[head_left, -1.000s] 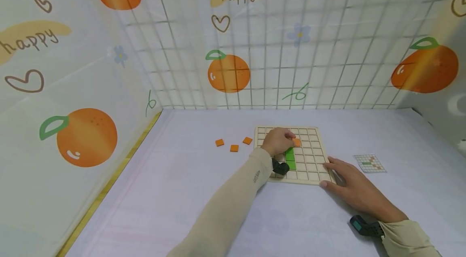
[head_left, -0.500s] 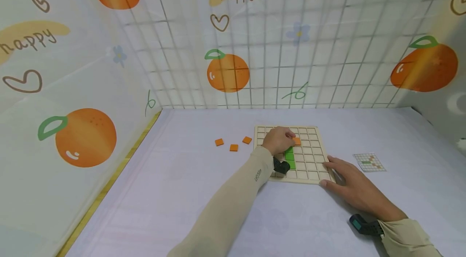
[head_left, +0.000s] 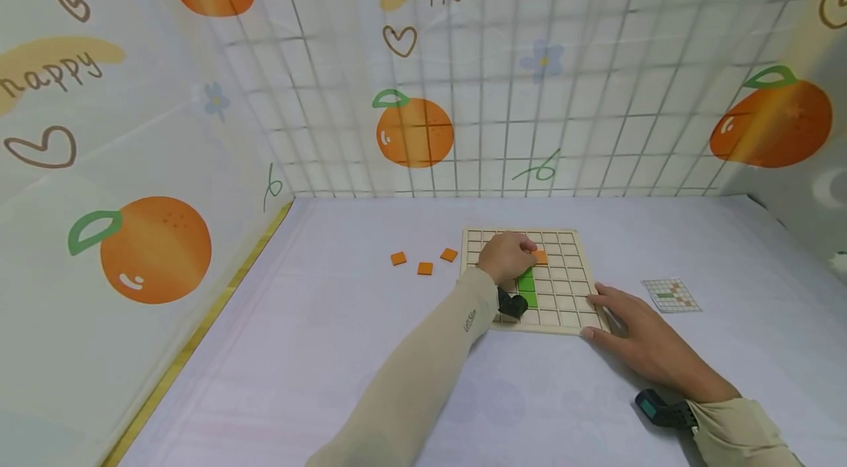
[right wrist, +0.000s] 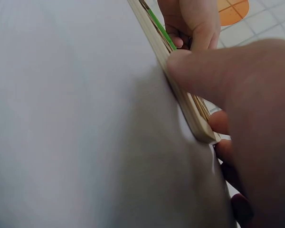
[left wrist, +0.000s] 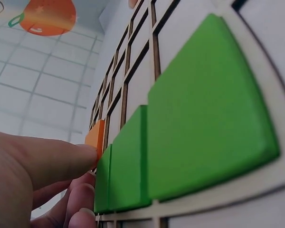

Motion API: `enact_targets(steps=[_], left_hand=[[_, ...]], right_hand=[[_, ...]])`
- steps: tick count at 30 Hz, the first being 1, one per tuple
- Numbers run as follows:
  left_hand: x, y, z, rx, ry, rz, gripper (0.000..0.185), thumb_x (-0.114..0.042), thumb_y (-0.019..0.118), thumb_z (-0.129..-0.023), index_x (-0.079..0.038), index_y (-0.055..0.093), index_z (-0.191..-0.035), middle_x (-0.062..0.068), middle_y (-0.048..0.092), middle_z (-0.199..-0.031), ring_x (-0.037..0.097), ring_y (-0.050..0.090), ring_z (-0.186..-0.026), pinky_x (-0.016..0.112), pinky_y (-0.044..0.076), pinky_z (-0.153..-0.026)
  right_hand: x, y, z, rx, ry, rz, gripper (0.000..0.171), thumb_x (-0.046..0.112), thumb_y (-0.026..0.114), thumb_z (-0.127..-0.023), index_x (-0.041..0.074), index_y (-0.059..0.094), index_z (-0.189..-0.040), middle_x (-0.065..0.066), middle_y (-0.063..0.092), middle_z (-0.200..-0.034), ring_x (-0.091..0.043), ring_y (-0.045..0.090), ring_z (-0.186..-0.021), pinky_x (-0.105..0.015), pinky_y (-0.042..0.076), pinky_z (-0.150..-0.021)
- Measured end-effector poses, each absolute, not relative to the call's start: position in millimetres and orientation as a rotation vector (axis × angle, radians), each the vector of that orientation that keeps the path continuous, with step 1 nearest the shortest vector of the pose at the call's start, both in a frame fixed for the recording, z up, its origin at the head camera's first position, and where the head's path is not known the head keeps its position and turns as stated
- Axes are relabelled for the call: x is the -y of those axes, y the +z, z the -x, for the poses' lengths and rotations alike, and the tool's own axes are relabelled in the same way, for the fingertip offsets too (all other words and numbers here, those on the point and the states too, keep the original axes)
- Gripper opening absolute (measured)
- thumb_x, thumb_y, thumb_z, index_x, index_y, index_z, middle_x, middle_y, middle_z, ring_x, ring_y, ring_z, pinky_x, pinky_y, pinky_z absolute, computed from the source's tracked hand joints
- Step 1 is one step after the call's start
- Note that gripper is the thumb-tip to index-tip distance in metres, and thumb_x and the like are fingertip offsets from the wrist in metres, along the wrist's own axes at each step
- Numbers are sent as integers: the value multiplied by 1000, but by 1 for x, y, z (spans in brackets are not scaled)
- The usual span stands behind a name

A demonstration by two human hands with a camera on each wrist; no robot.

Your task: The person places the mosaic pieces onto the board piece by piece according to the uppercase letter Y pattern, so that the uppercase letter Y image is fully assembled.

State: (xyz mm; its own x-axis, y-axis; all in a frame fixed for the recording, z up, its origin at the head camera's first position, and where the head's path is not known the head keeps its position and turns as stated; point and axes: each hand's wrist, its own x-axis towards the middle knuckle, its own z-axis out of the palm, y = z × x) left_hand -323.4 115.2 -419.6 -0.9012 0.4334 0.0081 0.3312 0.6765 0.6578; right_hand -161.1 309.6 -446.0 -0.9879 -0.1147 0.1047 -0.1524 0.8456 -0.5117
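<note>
A pale wooden grid board (head_left: 565, 298) lies on the white table. My left hand (head_left: 506, 257) reaches over it, thumb and fingertips pinching at the edge of an orange tile (head_left: 540, 257). In the left wrist view the thumb overlaps this orange tile (left wrist: 96, 135), and the other fingers curl below. A line of green tiles (left wrist: 209, 109) sits in the cells just in front. My right hand (head_left: 638, 338) grips the board's near right corner. In the right wrist view its thumb lies on the board's rim (right wrist: 185, 102), with fingers round the corner.
Three loose orange tiles (head_left: 426, 269) lie left of the board. A small card (head_left: 671, 296) printed with a coloured grid pattern lies to the right. Behind the table (head_left: 331, 320) stands a patterned curtain (head_left: 490, 107). Black straps with devices (head_left: 665, 408) sit on both wrists.
Almost nothing differs: the left hand stays at the orange tile with at most a slight shift. The right hand keeps its place at the corner.
</note>
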Motion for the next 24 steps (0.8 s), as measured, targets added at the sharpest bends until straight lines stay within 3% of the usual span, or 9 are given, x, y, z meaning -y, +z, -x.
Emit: enact_targets(steps=[11, 24], left_hand=[[-115, -420, 324, -2754, 997, -625, 15, -29, 65, -86, -27, 70, -100, -16, 63, -95, 3, 55, -87, 24, 45, -76], [-115, -421, 324, -2747, 1044, -613, 15, -27, 64, -85, -26, 71, -98, -16, 59, -82, 6, 52, -72, 23, 42, -65]], right_hand=[[-310, -447, 161, 2955, 824, -200, 74, 59, 58, -82, 8, 46, -134, -14, 29, -148, -41, 24, -132, -59, 22, -99], [-310, -446, 161, 2956, 832, -193, 75, 59, 59, -81, 7, 46, -134, -15, 28, -147, -41, 23, -132, -59, 21, -99]])
